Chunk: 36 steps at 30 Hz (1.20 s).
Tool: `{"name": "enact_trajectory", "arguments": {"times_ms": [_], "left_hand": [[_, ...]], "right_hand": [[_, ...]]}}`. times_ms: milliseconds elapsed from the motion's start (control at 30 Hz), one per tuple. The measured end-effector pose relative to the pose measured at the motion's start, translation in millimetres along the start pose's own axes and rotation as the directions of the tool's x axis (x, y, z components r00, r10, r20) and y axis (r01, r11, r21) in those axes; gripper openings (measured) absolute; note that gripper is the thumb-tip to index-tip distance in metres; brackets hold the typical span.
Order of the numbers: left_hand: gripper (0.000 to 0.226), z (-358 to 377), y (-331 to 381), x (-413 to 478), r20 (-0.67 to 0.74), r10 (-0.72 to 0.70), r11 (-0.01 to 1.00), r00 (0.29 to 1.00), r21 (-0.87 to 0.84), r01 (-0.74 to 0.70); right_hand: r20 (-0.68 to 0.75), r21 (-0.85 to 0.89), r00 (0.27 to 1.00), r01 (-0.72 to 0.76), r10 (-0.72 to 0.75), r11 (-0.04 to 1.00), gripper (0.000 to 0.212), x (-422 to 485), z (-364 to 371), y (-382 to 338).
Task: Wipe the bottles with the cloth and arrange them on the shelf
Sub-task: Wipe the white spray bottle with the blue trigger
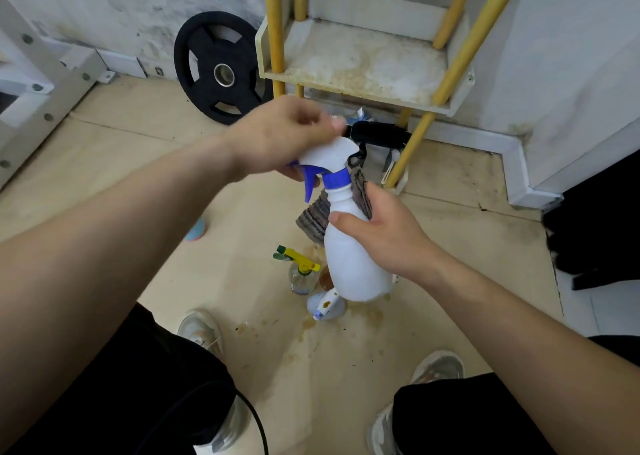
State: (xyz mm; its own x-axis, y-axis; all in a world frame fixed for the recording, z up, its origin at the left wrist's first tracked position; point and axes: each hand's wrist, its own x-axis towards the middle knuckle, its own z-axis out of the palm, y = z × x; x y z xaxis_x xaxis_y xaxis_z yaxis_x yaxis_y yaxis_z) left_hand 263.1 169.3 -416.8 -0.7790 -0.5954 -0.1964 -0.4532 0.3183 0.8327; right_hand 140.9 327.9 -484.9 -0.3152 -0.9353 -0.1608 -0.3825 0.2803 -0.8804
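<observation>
near the person's shoes, a clear bottle (301,276) and a pale bottle (325,305) are sitting on the stained floor (138,177). above them the right hand (388,236) is gripping the spray bottle (349,264) at its shoulder, pinning the cloth (315,219) behind the neck, while the left hand (280,136) is clasping the spray head. wiping appears to be the step in hand; next, the cloth needs working down the body before the bottle goes onto the shelf (363,63) beyond. blur is smearing the left fingers, and the clutter under the shelf is hard to identify.
</observation>
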Motion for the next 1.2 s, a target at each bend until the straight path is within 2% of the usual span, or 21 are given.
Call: {"name": "enact_trajectory", "arguments": {"times_ms": [67,100,133,233,433,467,533,600,633,767,833,1033,1133,1200], "left_hand": [[0.025,-15.9,-7.2,-0.8,0.071,0.04,0.99,0.997,-0.136,-0.031],[0.029,-22.0,-10.9,-1.7,0.124,0.086,0.984,0.989,-0.166,-0.065],[0.039,-25.5,-13.7,-2.5,0.185,0.145,0.981,0.972,-0.152,-0.118],[0.066,-23.3,-15.2,-3.7,0.312,0.262,0.955,0.913,0.051,-0.292],[0.062,-32.8,-9.9,-10.7,0.44,0.245,0.925,0.864,0.16,-0.344],[0.064,-35.4,-9.8,-12.1,0.45,0.231,0.927,0.862,0.168,-0.336],[0.067,-39.1,-8.5,-14.6,0.454,0.244,0.934,0.857,0.13,-0.334],[0.063,-38.7,-8.5,-15.2,0.42,0.286,0.936,0.861,0.068,-0.344],[0.057,-36.1,-8.8,-14.1,0.386,0.303,0.938,0.871,0.043,-0.345],[0.041,-19.8,-13.0,-7.6,0.292,0.342,0.938,0.893,-0.049,-0.343],[0.04,-15.6,-14.4,-5.6,0.256,0.345,0.938,0.903,-0.057,-0.342],[0.033,-2.1,-10.3,-2.6,0.008,0.217,0.957,0.976,0.196,-0.214],[0.032,4.6,-7.9,-0.2,-0.134,0.176,0.967,0.975,0.211,-0.145],[0.035,4.2,-8.7,2.9,-0.212,0.097,0.984,0.972,0.167,-0.062]], "right_hand": [[0.028,0.094,0.999,-0.023,0.021,0.995,0.019,0.4,-4.2,-0.5],[0.044,0.133,0.999,-0.028,0.023,0.991,0.025,0.8,-6.7,-1.1],[0.063,0.16,0.998,-0.026,0.016,0.987,0.028,1.5,-9.0,-1.5],[0.124,0.193,0.992,-0.003,-0.022,0.981,0.025,2.7,-12.8,-2.7],[0.271,0.269,0.962,-0.035,-0.041,0.963,0.018,-2.8,-9.2,-2.6],[0.288,0.287,0.957,-0.045,-0.041,0.957,0.023,-3.4,-9.0,-2.2],[0.29,0.33,0.956,-0.065,-0.035,0.942,0.047,-3.1,-9.8,-2.3],[0.288,0.365,0.957,-0.094,-0.016,0.926,0.063,-2.4,-11.0,-4.2],[0.292,0.375,0.956,-0.105,-0.01,0.921,0.063,-1.8,-11.2,-4.2],[0.282,0.443,0.959,-0.133,0.003,0.887,0.024,-0.9,-11.2,-2.3],[0.266,0.455,0.964,-0.119,-0.007,0.882,0.017,-0.7,-12.9,-3.5],[0.18,0.435,0.983,-0.046,-0.037,0.899,0.011,-0.7,-8.9,-8.9],[0.16,0.467,0.987,-0.068,-0.009,0.881,0.019,-2.8,-5.0,-12.6],[0.148,0.47,0.989,-0.048,-0.025,0.881,0.018,-4.7,-2.6,-13.6]]}}
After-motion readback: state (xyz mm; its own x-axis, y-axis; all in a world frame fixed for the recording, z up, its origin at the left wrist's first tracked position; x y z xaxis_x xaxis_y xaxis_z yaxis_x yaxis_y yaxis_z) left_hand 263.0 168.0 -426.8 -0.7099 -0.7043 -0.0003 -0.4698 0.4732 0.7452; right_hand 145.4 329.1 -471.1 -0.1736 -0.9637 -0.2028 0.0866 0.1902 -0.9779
